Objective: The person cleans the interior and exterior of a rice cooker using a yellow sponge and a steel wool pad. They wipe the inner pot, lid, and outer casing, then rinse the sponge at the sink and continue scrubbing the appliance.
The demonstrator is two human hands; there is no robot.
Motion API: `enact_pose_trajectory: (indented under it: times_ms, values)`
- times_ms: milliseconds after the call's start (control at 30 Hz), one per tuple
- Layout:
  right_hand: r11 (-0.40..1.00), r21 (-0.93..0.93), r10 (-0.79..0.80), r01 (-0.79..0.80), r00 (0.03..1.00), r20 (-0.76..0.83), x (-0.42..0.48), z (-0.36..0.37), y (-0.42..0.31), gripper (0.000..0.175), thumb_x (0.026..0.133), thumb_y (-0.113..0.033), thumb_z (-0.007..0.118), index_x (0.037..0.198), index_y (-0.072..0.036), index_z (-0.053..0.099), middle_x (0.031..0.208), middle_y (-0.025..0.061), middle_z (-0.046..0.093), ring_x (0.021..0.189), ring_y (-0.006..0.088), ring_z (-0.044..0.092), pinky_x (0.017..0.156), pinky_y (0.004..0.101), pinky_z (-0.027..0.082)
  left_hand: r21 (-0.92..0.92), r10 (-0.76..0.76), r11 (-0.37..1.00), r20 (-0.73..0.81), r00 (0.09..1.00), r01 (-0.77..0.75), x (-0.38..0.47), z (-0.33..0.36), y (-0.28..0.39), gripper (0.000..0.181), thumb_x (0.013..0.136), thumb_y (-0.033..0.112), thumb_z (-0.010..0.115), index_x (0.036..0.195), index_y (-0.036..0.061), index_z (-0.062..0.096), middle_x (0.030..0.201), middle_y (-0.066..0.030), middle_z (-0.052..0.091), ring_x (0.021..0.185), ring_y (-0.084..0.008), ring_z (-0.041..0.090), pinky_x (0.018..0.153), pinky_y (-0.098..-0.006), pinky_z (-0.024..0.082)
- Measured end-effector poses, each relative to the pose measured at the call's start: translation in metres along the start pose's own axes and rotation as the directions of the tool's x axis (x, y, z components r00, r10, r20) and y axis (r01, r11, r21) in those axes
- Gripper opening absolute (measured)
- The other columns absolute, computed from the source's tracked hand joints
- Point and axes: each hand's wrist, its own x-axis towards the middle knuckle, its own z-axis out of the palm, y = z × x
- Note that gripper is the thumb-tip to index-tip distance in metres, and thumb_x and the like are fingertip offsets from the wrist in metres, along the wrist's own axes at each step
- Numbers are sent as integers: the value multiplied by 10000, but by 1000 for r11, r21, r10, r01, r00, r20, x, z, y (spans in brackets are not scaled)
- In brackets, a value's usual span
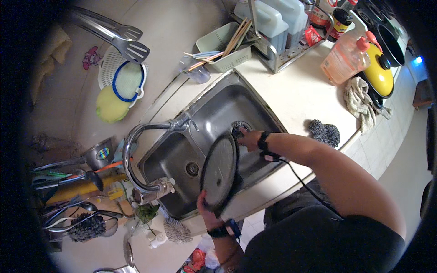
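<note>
My left hand (207,210) grips the lower rim of a round, dark, flat piece of cookware (220,169), a lid or a pan. It is tilted on edge over the divider of a two-bowl steel sink (218,102). Beyond its upper edge, in the larger bowl, my right hand (250,139) has its fingers around what looks like a dark steel-wool scrubber (238,127). That scrubber is close above the drain and partly hidden. The chrome faucet (128,146) arches at the sink's far side, its spout over the smaller bowl.
Steel-wool pads (323,133) lie on the right counter near a rag (360,99), a pump bottle (344,61) and a yellow-lidded pot (379,76). A chopstick basket (225,54) stands behind the sink. Utensils (88,218) crowd the left. A cable (300,181) hangs by my right forearm.
</note>
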Motion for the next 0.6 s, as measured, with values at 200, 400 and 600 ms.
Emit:
enact_pose_trajectory:
  times_ms: [200,400,600]
  values:
    - [941,-164,326,-295,920,219,102,30,-4,660,837,-316,620,1427,-192,351,1475,120,257,1290,376,354,919,565,410,-4,-143,990,50,988,143,-33,-22,7,552,804,369,575,1228,18,527,1228,-159,559,1107,-308,536,952,-424,428]
    - [773,598,95,212,893,-440,42,-19,36,438,833,-340,665,1179,-91,561,932,82,676,786,244,639,686,365,494,20,-115,993,136,984,113,-21,-44,22,510,833,274,599,1233,-29,505,1194,-157,581,1086,-268,560,940,-390,442]
    - [507,777,291,372,775,-561,-89,-43,80,245,766,-107,660,957,-98,507,811,1,516,746,115,477,647,277,422,194,-212,969,320,924,155,34,23,9,402,873,235,615,1190,3,531,1079,-102,617,992,-225,591,785,-351,508]
